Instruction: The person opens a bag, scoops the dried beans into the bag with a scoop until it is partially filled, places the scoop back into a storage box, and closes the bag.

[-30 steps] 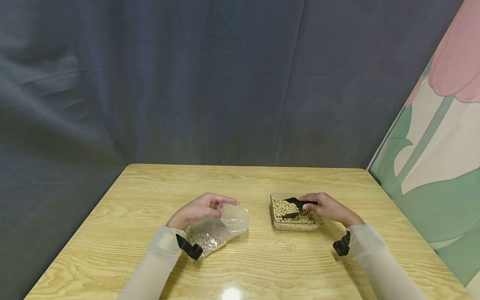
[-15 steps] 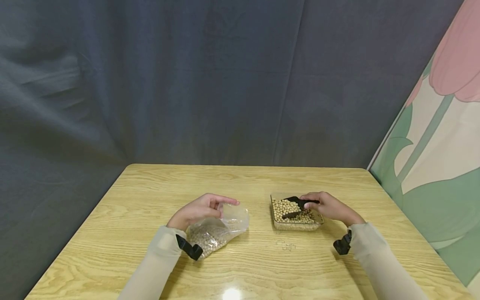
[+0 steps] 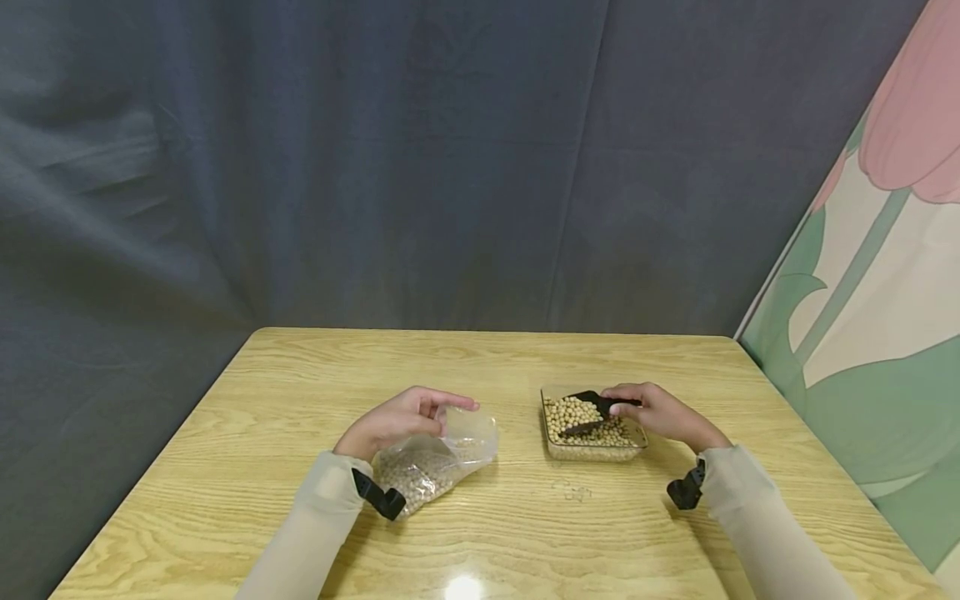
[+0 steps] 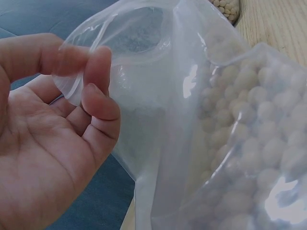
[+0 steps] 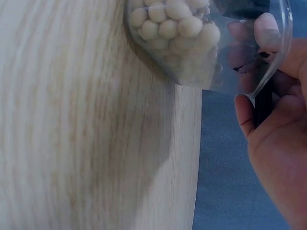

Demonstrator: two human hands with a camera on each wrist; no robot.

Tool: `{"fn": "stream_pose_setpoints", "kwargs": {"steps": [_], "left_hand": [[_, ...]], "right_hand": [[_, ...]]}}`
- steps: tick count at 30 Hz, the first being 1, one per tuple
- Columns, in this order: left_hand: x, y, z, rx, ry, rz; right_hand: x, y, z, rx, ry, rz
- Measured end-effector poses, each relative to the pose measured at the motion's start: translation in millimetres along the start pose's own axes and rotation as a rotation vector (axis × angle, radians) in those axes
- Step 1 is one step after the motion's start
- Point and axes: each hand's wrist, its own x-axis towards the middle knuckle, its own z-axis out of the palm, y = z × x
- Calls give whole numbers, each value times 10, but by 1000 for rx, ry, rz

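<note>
At the far left, a dark curtain [image 3: 135, 250] is hung behind the wood-patterned tabletop [image 3: 247, 467]. The upper edge of a clear plastic bag [image 3: 431, 475] is pinched by the fingers of the left hand [image 3: 393, 425], the index finger being stretched out to the right. The bag is partly filled with pale round beans, and its opening is turned to the right. A black wrist mount [image 3: 378, 496] is worn at the pale left sleeve [image 3: 307, 525]. Farther right, a clear rectangular container [image 3: 596, 453] is set on the tabletop, well apart from the bag and filled with similar beans. Among them a black scoop [image 3: 604, 406] is sunk, its blade pointed left; its handle is grasped by the fingers of the right hand [image 3: 667, 415]. At the far right, a flower-printed panel [image 3: 862, 333] is seen.
</note>
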Motion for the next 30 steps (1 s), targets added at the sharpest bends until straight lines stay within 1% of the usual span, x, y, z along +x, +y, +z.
{"fn": "stream_pose_setpoints", "kwargs": {"steps": [12,22,30], "left_hand": [[2,-3,-12,1,-4,-4],[6,-12,-11,-3,0,0],[-8,-17,-7,-9,0,0]], "right_hand": [[-13,-4,3,7,22,13],[-32,31,12,15,34,0],[-44,66,23,33,48,32]]}}
